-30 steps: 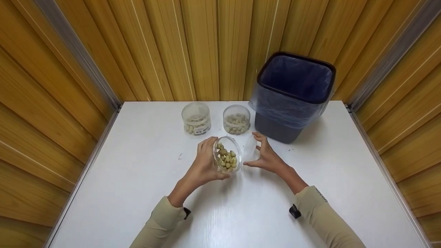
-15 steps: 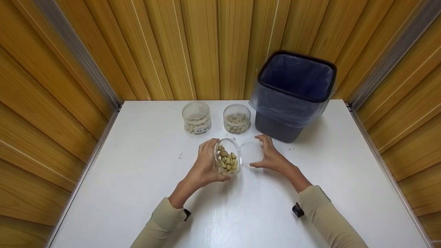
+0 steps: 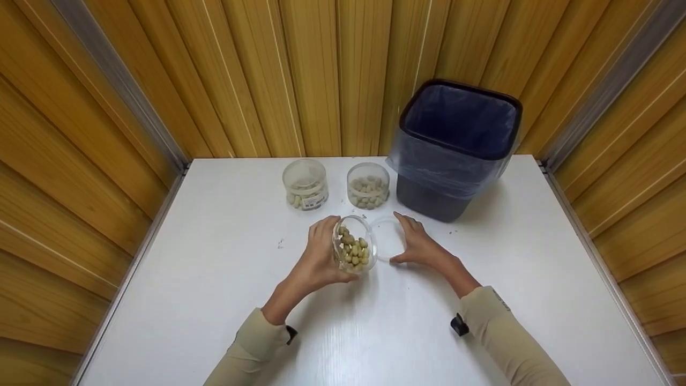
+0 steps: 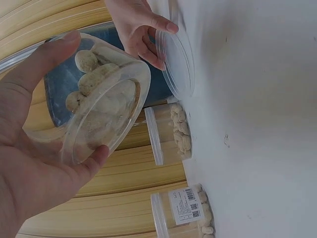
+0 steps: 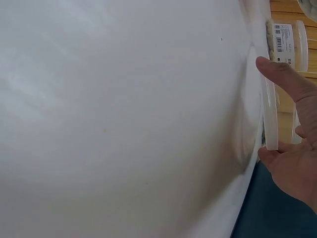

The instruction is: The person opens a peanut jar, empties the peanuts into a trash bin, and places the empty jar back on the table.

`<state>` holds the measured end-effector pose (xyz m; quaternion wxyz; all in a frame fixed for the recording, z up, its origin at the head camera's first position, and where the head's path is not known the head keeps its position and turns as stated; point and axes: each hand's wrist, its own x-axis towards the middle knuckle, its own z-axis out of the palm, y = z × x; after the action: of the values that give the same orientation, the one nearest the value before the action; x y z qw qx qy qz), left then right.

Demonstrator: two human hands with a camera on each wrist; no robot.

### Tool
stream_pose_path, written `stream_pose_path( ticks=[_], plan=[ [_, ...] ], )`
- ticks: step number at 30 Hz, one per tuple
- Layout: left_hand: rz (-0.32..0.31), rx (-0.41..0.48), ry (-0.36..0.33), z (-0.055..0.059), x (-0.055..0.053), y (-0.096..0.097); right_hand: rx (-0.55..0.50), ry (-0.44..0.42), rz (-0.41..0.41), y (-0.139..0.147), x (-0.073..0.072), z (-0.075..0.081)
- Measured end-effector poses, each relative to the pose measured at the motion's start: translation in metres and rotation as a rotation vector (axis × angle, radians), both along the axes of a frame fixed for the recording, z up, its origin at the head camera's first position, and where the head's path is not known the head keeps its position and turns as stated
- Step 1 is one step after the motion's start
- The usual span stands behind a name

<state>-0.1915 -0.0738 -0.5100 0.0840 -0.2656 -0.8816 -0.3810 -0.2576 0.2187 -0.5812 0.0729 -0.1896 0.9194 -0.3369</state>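
Beige sleeves (image 3: pixel 252 343); dark marking (image 3: pixel 501 298) on right one; black block (image 3: pixel 459 325) near each.

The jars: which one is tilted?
The held jar, tipped in the left hand; the labelled jar and the third jar, by the bin, stand upright.

No word or number can be read. A white label (image 4: pixel 178 212) on a clear jar (image 4: pixel 163 218), bottom centre of the left-wrist frame, carries a barcode (image 4: pixel 190 194), square codes (image 4: pixel 194 210) and print (image 4: pixel 181 202) too small to make out. Lower right in the head frame, a dark mark (image 3: pixel 501 299) on the right sleeve (image 3: pixel 496 324) is illegible.
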Motion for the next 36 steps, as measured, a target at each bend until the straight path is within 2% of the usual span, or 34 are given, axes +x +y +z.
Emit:
stream_pose_path(
  ticks=[5,12,23,27,29,36],
  plan=[
    [-0.007,-0.004,-0.008,0.002,-0.001,0.0,0.01,-0.054,0.036,-0.003,-0.001,-0.001],
    [-0.013,-0.016,0.016,0.004,-0.002,0.001,0.051,-0.006,0.068,-0.002,-0.003,-0.002],
    [-0.023,0.003,-0.002,0.007,-0.002,0.002,0.094,0.038,0.106,0.003,0.003,0.004],
    [-0.022,0.007,-0.002,0.007,-0.002,0.002,0.07,0.131,0.117,0.01,0.007,0.017],
    [-0.018,0.011,-0.005,0.006,-0.002,0.001,0.04,0.187,0.095,0.014,0.009,0.027],
    [-0.01,0.035,-0.026,0.006,-0.002,0.001,-0.112,0.331,-0.086,0.029,0.024,0.072]
  ],
)
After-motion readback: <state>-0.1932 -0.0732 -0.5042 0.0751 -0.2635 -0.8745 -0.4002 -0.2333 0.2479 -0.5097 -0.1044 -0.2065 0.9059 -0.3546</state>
